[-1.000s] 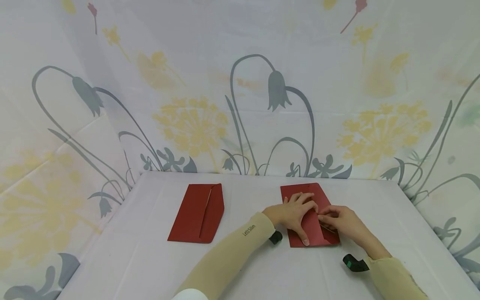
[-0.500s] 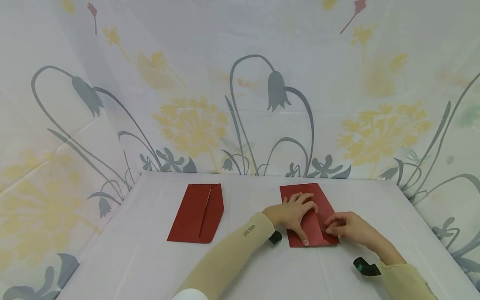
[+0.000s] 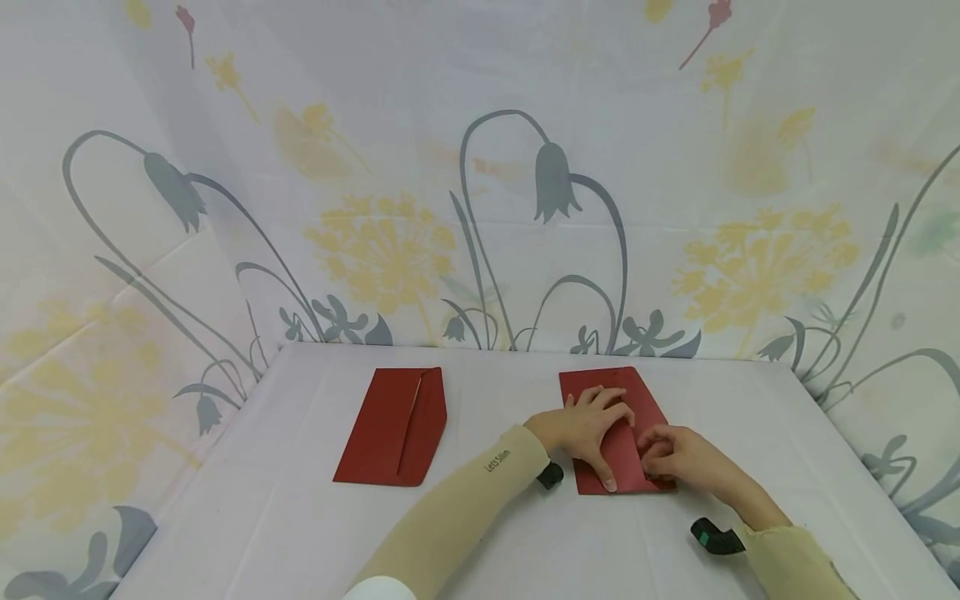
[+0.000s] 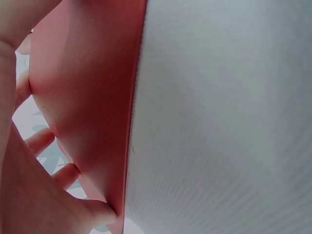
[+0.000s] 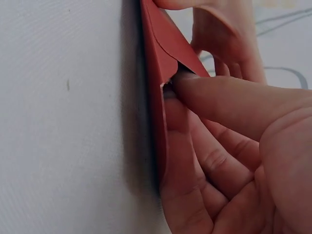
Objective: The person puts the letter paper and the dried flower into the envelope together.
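My left hand (image 3: 588, 429) lies spread over a red envelope (image 3: 621, 454) on the right side of the table, pressing it down. In the left wrist view, its fingertips (image 4: 66, 175) rest along the envelope's edge, thumb near the lower corner. My right hand (image 3: 686, 458) is at the envelope's open side, fingers curled. The right wrist view shows its thumb (image 5: 195, 90) and index finger pinched together inside the opening, under the red paper (image 5: 163, 53). What thin slip they pinch is mostly hidden there; I cannot tell its kind.
A second red envelope (image 3: 390, 425) lies on the left of the white table (image 3: 300, 533), flap side to the right. Black wrist-camera mounts (image 3: 716, 537) sit below each wrist. A flower-printed cloth (image 3: 480, 208) hangs behind and at both sides.
A thin, gold-edged slip showed by the right fingertips one second ago and is now out of sight. The right hand pulled back right, then moved in to the opening. The left hand stayed still.
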Motion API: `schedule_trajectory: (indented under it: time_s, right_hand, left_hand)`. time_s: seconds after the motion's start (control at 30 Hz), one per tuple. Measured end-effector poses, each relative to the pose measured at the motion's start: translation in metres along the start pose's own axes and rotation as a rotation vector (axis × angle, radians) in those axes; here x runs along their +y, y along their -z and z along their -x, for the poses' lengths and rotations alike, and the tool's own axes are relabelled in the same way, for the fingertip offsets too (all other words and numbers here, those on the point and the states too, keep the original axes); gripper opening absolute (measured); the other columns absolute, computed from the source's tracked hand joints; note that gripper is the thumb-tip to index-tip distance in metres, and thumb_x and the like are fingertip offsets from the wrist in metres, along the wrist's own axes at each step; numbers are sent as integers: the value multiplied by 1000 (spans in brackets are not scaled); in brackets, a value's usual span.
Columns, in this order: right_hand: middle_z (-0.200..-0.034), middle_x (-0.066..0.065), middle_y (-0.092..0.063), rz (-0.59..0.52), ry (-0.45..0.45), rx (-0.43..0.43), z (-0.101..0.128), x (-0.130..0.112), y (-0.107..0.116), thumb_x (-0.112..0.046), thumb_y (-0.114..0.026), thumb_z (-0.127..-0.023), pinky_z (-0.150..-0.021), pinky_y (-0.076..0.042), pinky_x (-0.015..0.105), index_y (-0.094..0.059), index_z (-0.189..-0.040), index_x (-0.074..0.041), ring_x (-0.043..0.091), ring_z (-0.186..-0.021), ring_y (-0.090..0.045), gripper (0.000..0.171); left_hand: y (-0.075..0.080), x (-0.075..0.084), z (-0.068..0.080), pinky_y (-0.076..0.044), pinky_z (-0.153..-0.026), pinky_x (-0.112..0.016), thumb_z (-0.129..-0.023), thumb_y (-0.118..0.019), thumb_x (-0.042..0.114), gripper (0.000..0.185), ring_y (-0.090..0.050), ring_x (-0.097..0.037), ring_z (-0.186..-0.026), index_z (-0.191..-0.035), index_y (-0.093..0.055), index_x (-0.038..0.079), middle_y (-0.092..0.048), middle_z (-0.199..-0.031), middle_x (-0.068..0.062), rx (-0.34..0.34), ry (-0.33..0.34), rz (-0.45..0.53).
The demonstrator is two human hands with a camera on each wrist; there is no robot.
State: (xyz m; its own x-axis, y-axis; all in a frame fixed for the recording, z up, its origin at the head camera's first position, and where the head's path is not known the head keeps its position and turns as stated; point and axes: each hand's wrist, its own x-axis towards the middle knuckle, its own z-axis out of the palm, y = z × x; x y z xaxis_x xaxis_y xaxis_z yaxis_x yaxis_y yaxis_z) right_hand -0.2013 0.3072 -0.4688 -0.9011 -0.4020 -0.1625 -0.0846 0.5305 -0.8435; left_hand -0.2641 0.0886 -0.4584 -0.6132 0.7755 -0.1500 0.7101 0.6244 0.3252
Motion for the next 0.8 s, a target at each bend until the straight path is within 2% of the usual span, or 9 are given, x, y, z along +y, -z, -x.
schedule_trajectory:
  time_s: [0.33,0.6,0.8]
  right_hand:
    - [-83,9,-66,-25,21,-101,1,0,5,-5,-69,-87,-61,-50,29,-57,-113,6,20,-69,-60,30]
    - [-83,8,-66,-31,10,-54,0,2,0,-3,-70,-84,-61,-51,29,-57,-112,5,19,-71,-60,31]
    - [-79,8,-62,1,0,-3,0,2,-5,1,-68,-80,-58,-48,28,-58,-110,4,17,-65,-57,32]
  left_hand:
    - [0,0,0,-23,-114,-58,-64,-86,63,86,-9,-21,-149,-131,-41,35,-10,-162,9,-3,-7,3]
    - [0,0,-1,-22,-114,-58,-64,-86,62,86,-7,-22,-150,-131,-40,34,-9,-162,9,-15,6,-6]
    - [-2,0,-3,-21,-114,-58,-63,-87,62,87,-5,-24,-150,-131,-41,34,-8,-163,9,-10,8,-10]
